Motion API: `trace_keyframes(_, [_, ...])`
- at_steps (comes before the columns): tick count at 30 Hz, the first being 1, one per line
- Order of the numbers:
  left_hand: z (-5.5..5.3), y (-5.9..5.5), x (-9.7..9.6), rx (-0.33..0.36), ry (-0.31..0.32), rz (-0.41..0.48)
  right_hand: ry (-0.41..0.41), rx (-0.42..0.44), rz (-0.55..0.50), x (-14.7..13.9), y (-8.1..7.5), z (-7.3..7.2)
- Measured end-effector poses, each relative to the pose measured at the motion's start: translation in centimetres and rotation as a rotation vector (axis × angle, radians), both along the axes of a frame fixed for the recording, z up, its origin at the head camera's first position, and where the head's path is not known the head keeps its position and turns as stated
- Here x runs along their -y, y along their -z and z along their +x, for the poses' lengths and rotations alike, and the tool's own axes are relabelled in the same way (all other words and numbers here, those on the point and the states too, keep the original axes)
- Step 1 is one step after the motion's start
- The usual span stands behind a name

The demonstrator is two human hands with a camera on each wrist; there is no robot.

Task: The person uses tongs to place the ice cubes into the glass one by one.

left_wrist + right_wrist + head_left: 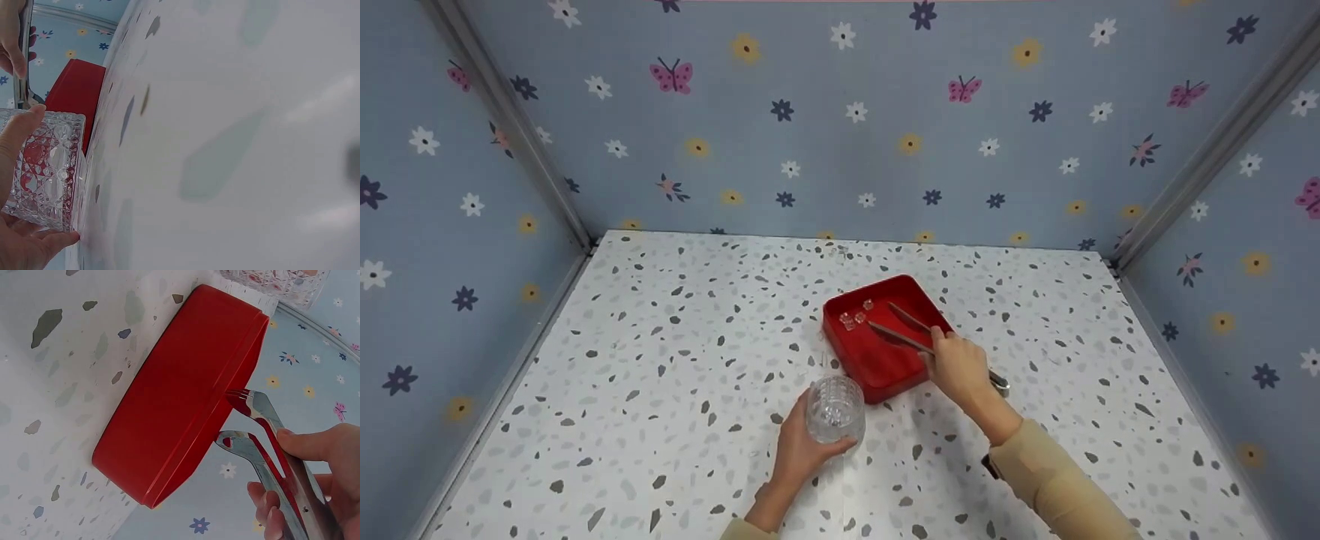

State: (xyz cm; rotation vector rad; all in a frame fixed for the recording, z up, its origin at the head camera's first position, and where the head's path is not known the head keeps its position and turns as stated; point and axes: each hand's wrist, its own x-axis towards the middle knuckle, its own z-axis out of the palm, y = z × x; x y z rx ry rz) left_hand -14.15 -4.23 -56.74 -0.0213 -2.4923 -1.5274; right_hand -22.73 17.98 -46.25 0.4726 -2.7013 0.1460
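Note:
My right hand (960, 367) grips a pair of metal tongs (275, 461), with its two arms spread apart over a red tray (885, 367). One tip is fork-like and the other spoon-like in the right wrist view. Several small clear cubes (860, 318) lie in the tray's far left corner, a little left of the tong tips. Around a clear cut-glass cup (835, 409), the fingers and thumb of my left hand (802, 450) are wrapped. That cup stands on the table by the tray's near left corner, with some clear pieces visible inside it.
The speckled white table (660, 360) runs back to a blue wall (825, 135) patterned with flowers and butterflies. Similar side panels (427, 300) bound it left and right.

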Motion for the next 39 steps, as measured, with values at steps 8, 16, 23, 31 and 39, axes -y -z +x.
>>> trace_keyframes(8, [0.0,0.0,0.0,0.008,-0.008,-0.003,0.016,0.017,0.029,0.5,0.5,-1.3])
trace_keyframes(16, [0.0,0.0,0.0,-0.001,-0.016,-0.009,-0.002,0.009,0.057,1.0,1.2,-2.3])
trace_keyframes(23, [0.0,0.1,0.0,-0.029,-0.005,0.008,0.001,0.013,0.043,1.7,1.9,-3.0])
trace_keyframes(31, [0.0,0.3,0.1,-0.049,0.018,0.033,0.022,0.044,0.047,2.5,2.5,-3.8])
trace_keyframes(39, [0.0,0.3,0.0,-0.045,0.01,0.033,0.042,0.087,0.043,3.2,2.8,-4.4])
